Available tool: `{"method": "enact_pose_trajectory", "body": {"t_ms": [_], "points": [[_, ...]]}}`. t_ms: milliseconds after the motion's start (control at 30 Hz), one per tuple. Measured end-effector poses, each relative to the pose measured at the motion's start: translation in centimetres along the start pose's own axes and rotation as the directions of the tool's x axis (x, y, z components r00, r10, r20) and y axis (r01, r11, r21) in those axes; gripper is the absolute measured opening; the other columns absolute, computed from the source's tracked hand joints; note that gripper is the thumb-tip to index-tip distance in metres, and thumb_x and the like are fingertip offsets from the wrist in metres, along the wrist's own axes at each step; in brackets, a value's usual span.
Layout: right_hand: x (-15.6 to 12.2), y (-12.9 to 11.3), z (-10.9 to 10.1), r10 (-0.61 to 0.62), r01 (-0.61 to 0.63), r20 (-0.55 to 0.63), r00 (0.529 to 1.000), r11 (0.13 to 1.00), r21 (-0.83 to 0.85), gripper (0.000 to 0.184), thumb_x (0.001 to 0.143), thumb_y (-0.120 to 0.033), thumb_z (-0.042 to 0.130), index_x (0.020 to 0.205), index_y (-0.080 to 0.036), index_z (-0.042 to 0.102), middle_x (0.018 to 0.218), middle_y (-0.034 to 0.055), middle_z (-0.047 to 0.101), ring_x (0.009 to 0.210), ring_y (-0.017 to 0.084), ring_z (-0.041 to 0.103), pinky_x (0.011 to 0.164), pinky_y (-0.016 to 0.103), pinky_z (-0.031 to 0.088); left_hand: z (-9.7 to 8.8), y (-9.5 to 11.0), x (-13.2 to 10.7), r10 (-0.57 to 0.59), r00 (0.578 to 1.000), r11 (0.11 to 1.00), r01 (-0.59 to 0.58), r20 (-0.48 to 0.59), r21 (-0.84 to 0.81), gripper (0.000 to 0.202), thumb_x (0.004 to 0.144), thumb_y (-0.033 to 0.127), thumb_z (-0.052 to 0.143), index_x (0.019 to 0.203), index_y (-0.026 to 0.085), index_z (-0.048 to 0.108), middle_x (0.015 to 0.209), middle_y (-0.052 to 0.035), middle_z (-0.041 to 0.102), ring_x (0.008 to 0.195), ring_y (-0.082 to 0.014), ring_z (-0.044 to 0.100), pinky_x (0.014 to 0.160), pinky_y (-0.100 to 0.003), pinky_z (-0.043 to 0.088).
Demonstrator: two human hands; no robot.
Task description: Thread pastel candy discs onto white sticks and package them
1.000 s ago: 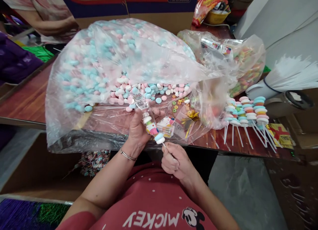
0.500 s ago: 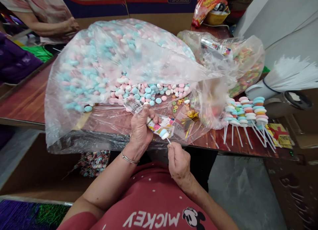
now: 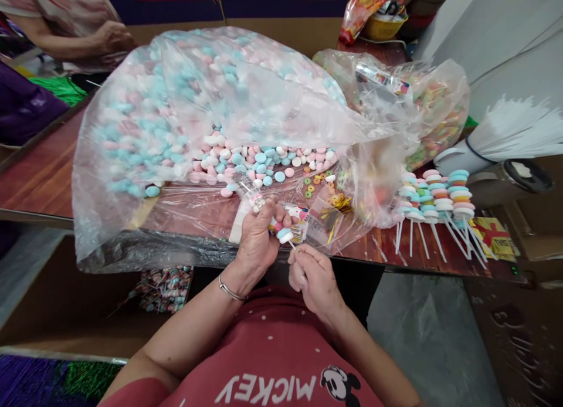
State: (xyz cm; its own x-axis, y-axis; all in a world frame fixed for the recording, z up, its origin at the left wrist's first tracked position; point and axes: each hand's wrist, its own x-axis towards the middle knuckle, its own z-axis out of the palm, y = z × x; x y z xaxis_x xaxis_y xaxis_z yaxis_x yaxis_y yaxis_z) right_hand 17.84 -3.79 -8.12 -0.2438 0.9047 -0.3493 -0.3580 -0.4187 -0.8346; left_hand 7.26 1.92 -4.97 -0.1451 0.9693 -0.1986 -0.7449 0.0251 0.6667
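My left hand (image 3: 261, 234) is closed around a clear printed plastic wrapper (image 3: 250, 191), whose end sticks up past the thumb. My right hand (image 3: 314, 278) pinches the white stick of a candy skewer (image 3: 285, 236). A pale blue and a white candy show at its top, right beside my left fingers; any candies further up are hidden in that hand. Under and behind my left hand lie printed wrappers (image 3: 301, 228) on the table. Just beyond, loose pink, white and blue candies (image 3: 264, 160) spill from the mouth of a big clear bag (image 3: 185, 84).
Several finished-looking candy skewers (image 3: 440, 196) lie at the right edge of the table (image 3: 39, 178). White sticks (image 3: 519, 131) fill a mug behind them. Gold twist ties (image 3: 338, 202) and small ring candies lie mid-table. An open carton (image 3: 65, 301) is lower left; another person's hand (image 3: 114, 37) is upper left.
Both hands have shifted slightly left and down. The wrapper end above my left hand has turned to show a clear, puffed side, and the candies are closer to my left fingers.
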Motion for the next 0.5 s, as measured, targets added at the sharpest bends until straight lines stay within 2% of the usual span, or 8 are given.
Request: {"method": "enact_pose_trajectory", "body": {"t_ms": [33, 100, 233, 367, 500], "points": [[0.0, -0.3, 0.0, 0.055, -0.059, 0.04, 0.998, 0.993, 0.107, 0.018, 0.08, -0.033, 0.056, 0.067, -0.02, 0.053, 0.035, -0.0131, 0.03, 0.031, 0.004, 0.018, 0.035, 0.019, 0.021, -0.1, 0.1, 0.0, -0.019, 1.0, 1.0, 0.019, 0.01, -0.006, 0.039, 0.064, 0.045, 0.084, 0.077, 0.017, 0.061, 0.055, 0.0055, 0.053, 0.053, -0.0099, 0.056, 0.058, -0.023, 0.05], [0.0, -0.9, -0.3, 0.13, -0.156, 0.132, 0.983, 0.964, 0.214, 0.017, 0.077, -0.031, 0.06, 0.066, -0.019, 0.054, 0.032, -0.0136, 0.03, 0.029, 0.004, 0.017, 0.033, 0.018, 0.021, -0.4, 0.7, 0.3, -0.03, 1.0, 0.999, 0.03, 0.009, -0.023, 0.045, 0.06, 0.048, 0.085, 0.084, 0.017, 0.063, 0.064, 0.0017, 0.062, 0.062, -0.0142, 0.062, 0.06, -0.026, 0.051], [-0.3, -1.3, -0.6, 0.189, -0.244, 0.228, 0.955, 0.94, 0.241, 0.017, 0.076, -0.03, 0.062, 0.065, -0.018, 0.056, 0.03, -0.0133, 0.031, 0.028, 0.003, 0.017, 0.032, 0.017, 0.022, -0.9, 1.9, 1.6, 0.014, 0.999, 0.997, -0.018, -0.048, -0.082, 0.044, 0.058, 0.044, 0.087, 0.082, 0.015, 0.064, 0.068, 0.0014, 0.063, 0.065, -0.014, 0.064, 0.066, -0.028, 0.053], [-0.5, -0.6, -0.1, 0.158, -0.185, 0.149, 0.976, 0.964, 0.189, 0.017, 0.076, -0.03, 0.06, 0.065, -0.018, 0.055, 0.031, -0.0126, 0.032, 0.028, 0.004, 0.018, 0.032, 0.018, 0.024, -0.9, 1.9, 2.0, -0.016, 0.999, 0.991, 0.012, -0.031, -0.133, 0.034, 0.064, 0.032, 0.086, 0.079, 0.014, 0.062, 0.053, 0.0081, 0.049, 0.048, -0.0065, 0.051, 0.057, -0.022, 0.05], [-0.6, 0.2, 0.3, 0.061, -0.061, 0.033, 0.998, 0.998, 0.017, 0.019, 0.081, -0.032, 0.052, 0.067, -0.019, 0.052, 0.034, -0.012, 0.033, 0.03, 0.005, 0.021, 0.034, 0.019, 0.023, -0.8, 0.8, 1.6, -0.095, 0.995, 0.983, 0.087, -0.043, -0.159, 0.034, 0.066, 0.028, 0.085, 0.07, 0.015, 0.054, 0.051, 0.0104, 0.041, 0.042, -0.003, 0.042, 0.049, -0.018, 0.045]]}}
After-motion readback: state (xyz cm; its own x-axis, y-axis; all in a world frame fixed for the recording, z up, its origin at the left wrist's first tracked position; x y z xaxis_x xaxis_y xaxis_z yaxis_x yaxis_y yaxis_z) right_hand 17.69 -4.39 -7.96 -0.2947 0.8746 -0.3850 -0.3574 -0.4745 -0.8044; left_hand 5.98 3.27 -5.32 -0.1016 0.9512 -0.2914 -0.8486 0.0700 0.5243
